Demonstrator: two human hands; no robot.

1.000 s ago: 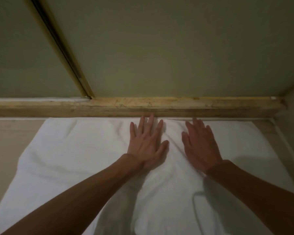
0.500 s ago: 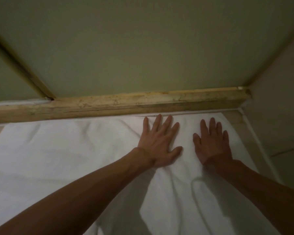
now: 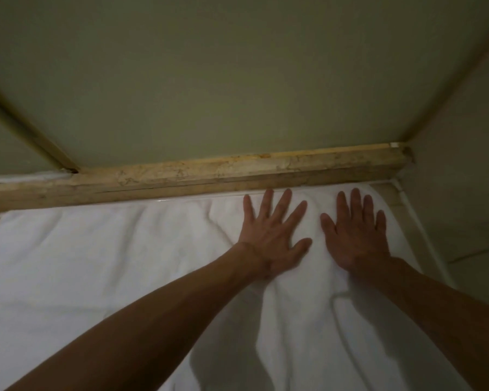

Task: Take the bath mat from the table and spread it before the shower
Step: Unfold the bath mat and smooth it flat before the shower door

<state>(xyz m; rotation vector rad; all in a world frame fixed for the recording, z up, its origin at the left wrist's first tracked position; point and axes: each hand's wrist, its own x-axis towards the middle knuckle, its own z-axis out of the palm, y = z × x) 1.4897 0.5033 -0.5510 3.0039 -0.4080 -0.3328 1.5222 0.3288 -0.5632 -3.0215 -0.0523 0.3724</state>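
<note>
Both hands have slid right along the far edge of the mat [image 3: 96,263]: the left hand [image 3: 271,238], near the middle a second ago, now presses flat right of centre, and the right hand [image 3: 356,238] lies close to the far right corner. Fingers have spread wider, and the view has swung right, bringing in more of the side wall [image 3: 463,193]
</note>
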